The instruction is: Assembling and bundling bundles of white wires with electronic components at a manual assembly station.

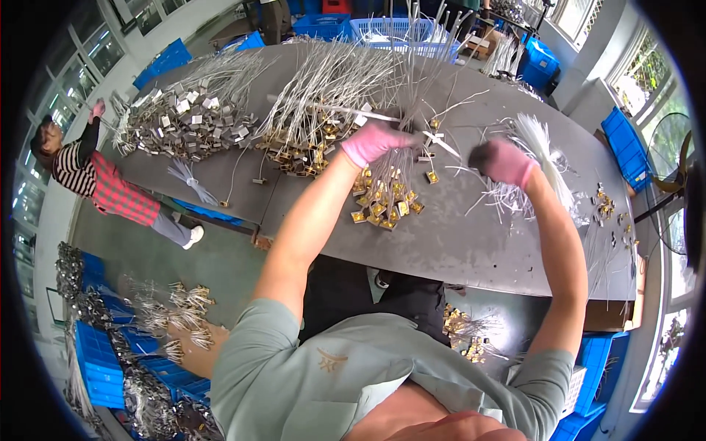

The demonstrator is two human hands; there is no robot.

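My left hand point(375, 144), in a pink glove with dark fingers, is closed around a bundle of thin wires point(412, 81). The wires fan upward beyond my fist, and their small brass-coloured square ends point(382, 202) hang in a cluster below it. White strips point(440, 141) lie crossed just right of my fingers. My right hand point(506, 163), gloved the same way, is over the table beside a sheaf of white plastic strips point(548, 158). Motion blurs its dark fingers, so whether it holds anything cannot be made out.
Heaps of wired metal pieces point(195, 121) and brass-ended pieces point(298, 147) cover the left of the grey table point(456, 242). Blue crates point(323, 26) stand behind it. A fan point(673, 154) is at right. Another person point(95, 173) stands at the far left.
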